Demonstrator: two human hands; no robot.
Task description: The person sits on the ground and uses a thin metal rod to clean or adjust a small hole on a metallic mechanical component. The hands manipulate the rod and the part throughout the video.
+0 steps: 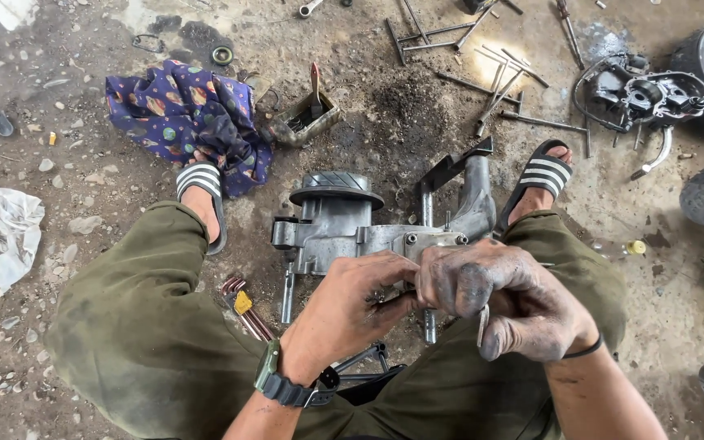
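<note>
- A person squats on a dirt workshop floor (pixel 83 175), working both grease-blackened hands at the near edge of a grey cast-metal engine casing (pixel 368 224) that lies on the ground between two striped slide sandals (pixel 203 200).
- The left hand (pixel 352 305), a dark watch at its wrist, curls its fingers against the casing's edge; what they pinch is hidden.
- The right hand (pixel 503 301) is clenched around a thin flat metal tool (pixel 482 324) — its tip pokes out below the fist.
- Judged from this grip, the work goes best with the left hand bracing the casing while the right turns slowly — greasy fingers slip easily.
- A blue patterned rag (pixel 185 118) and loose steel rods (pixel 482 77) lie well apart, beyond the casing.
</note>
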